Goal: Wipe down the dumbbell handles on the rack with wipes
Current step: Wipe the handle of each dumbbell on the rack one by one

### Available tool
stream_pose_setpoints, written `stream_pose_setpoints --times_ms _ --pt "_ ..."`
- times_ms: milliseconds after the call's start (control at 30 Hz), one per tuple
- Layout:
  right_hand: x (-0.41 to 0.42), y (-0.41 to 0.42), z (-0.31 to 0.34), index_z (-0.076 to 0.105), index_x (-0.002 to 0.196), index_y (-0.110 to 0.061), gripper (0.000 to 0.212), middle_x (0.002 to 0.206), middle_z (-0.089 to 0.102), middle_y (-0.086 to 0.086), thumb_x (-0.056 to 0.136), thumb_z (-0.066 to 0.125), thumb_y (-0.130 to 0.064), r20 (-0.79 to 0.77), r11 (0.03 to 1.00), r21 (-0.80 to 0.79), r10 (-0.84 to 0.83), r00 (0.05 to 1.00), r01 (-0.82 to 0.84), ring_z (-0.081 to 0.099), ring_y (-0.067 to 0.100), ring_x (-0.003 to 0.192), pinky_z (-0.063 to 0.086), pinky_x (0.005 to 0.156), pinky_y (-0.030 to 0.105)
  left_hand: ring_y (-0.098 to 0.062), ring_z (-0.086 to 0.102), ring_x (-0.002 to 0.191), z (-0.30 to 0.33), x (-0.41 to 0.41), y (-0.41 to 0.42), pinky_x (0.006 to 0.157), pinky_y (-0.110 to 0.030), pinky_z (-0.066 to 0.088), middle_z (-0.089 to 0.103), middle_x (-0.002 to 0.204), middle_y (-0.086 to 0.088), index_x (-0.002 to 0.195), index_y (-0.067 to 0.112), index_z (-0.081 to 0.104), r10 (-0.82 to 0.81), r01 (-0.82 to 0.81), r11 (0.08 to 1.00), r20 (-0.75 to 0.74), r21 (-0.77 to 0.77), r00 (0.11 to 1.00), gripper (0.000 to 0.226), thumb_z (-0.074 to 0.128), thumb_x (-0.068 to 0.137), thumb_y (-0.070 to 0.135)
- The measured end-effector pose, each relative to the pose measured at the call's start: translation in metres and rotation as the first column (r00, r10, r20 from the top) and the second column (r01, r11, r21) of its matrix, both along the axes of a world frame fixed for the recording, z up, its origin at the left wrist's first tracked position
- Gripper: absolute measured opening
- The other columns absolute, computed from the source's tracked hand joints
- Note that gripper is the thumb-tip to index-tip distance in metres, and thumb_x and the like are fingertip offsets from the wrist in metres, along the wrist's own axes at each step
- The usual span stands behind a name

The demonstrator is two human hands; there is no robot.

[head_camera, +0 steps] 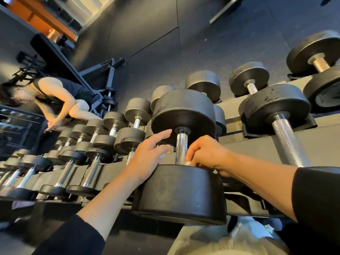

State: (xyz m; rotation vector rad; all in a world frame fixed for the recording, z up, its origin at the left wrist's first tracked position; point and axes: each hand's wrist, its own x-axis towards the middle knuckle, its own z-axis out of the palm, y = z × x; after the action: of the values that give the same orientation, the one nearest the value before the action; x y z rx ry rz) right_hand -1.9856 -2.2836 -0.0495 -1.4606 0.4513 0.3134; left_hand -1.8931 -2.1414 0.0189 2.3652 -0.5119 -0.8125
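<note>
The big dumbbell (182, 155) in front has matte black heads, scuffed with pale grey marks, and a silver handle (181, 150) with a fine cross-hatched pattern; a scrap of white wipe (188, 163) shows at the handle's lower end. The dumbbell to its right (281, 124) has the same black heads, chipped pale in spots, and a silver cross-hatched handle, while the small dumbbells to the left (88, 162) have black heads and smooth, shiny chrome handles. The rack (257, 146) is dark grey, the floor (211, 43) charcoal with pale specks, both sleeves (316, 197) black.
</note>
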Motion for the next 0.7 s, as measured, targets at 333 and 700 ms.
stream_pose_setpoints --times_ms 333,700 --pt "0.008 -0.005 -0.011 0.073 0.097 -0.017 0.022 0.093 0.066 -0.006 0.078 0.073 -0.006 0.201 0.984 -0.133 -0.092 0.975 0.120 0.061 0.008 0.090 0.049 0.077 0.018 -0.009 0.041 0.128 -0.004 0.003 0.000 0.063 -0.007 0.042 0.042 0.143 0.016 0.136 0.037 0.047 0.046 -0.047 0.999 -0.005 -0.022 0.999 0.048 0.053 0.093 0.018" --pt "0.003 -0.005 -0.009 0.075 0.084 -0.017 0.019 0.090 0.071 0.001 0.076 0.072 0.000 0.200 0.988 -0.043 -0.137 0.970 0.148 0.066 0.016 0.089 0.056 0.077 0.026 -0.012 0.036 0.133 -0.003 0.003 -0.005 0.076 -0.001 0.039 0.043 0.143 0.012 0.138 0.032 0.045 -0.030 0.031 0.999 0.048 -0.026 0.998 0.048 0.054 0.093 0.017"
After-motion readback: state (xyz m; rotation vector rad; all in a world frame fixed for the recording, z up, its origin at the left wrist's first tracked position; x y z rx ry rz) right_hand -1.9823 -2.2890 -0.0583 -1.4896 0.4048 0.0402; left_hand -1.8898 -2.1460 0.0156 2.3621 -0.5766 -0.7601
